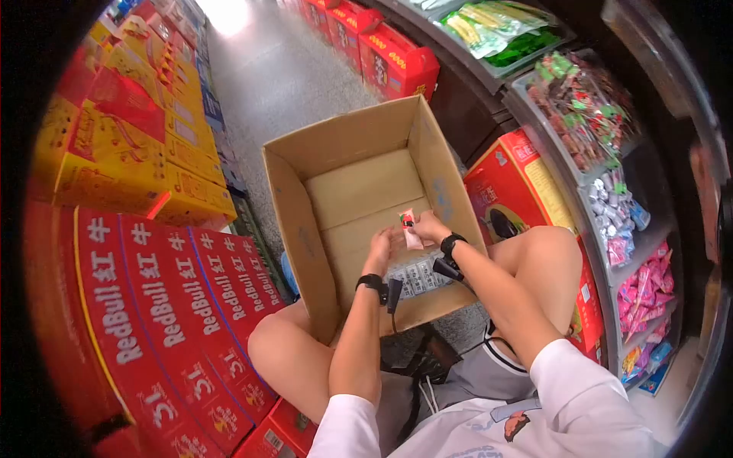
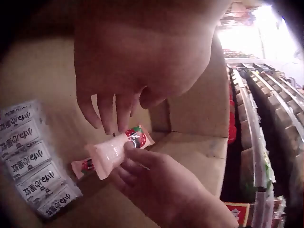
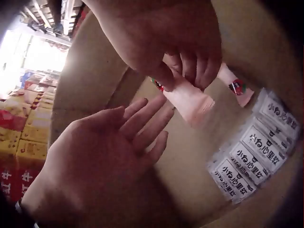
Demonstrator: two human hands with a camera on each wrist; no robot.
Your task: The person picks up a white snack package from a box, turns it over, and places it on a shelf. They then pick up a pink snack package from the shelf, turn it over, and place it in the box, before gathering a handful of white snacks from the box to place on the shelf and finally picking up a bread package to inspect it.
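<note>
My right hand (image 1: 431,227) pinches a small pink snack packet (image 2: 111,152) with a strawberry print between thumb and fingers, inside an open cardboard box (image 1: 343,126). Close beside it, my left hand (image 1: 379,252) has its fingers extended and holds nothing; its fingertips come right up near the packet in the right wrist view. A second pink packet (image 3: 236,86) lies low in the box, partly covered by the held one in the left wrist view. Along the box's near side lies a row of white packets (image 3: 254,147) with black print.
The box stands between the person's knees. Stacked red drink cartons (image 1: 175,305) and yellow cartons (image 1: 130,153) rise at left. A rack of bins with wrapped snacks (image 1: 576,107) stands at right, beside a red carton (image 1: 519,175). More red boxes (image 1: 393,61) line the aisle ahead.
</note>
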